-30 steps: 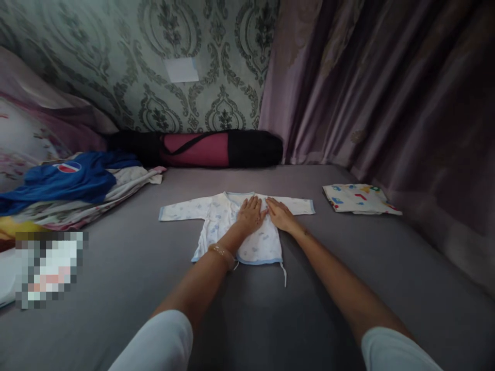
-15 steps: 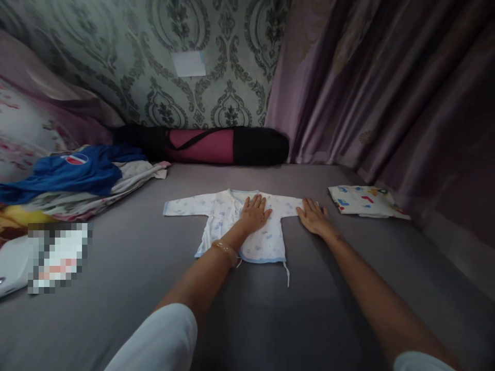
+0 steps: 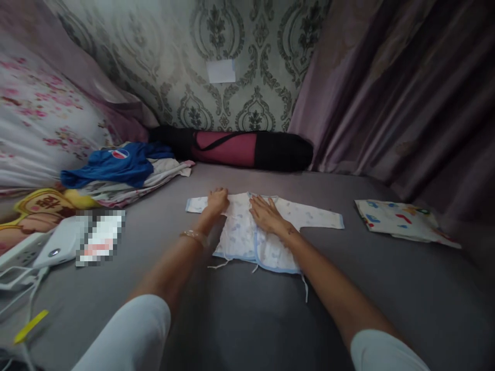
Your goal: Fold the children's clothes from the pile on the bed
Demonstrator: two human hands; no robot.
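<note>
A white baby shirt (image 3: 240, 232) with pale blue prints, blue trim and tie strings lies face up on the grey bed sheet, its sleeves spread to both sides. My left hand (image 3: 218, 201) is on the left sleeve close to the shoulder, fingers bent and closed on the cloth; their tips are hidden. Flat on the upper chest, just below the neckline, rests my right hand (image 3: 268, 214), fingers stretched out. The right sleeve (image 3: 317, 214) lies extended with no hand on it.
A folded printed cloth (image 3: 402, 219) lies at the right. Clothes with a blue shirt (image 3: 116, 167) on top are piled at the left. Nearer are a white device (image 3: 64, 242), cables and a power strip (image 3: 25, 252). A black and maroon bag (image 3: 235, 149) lies along the wall.
My left hand has moved from the shirt's chest to its left sleeve. My right hand has left the right sleeve and now lies on the chest. The view has turned leftward.
</note>
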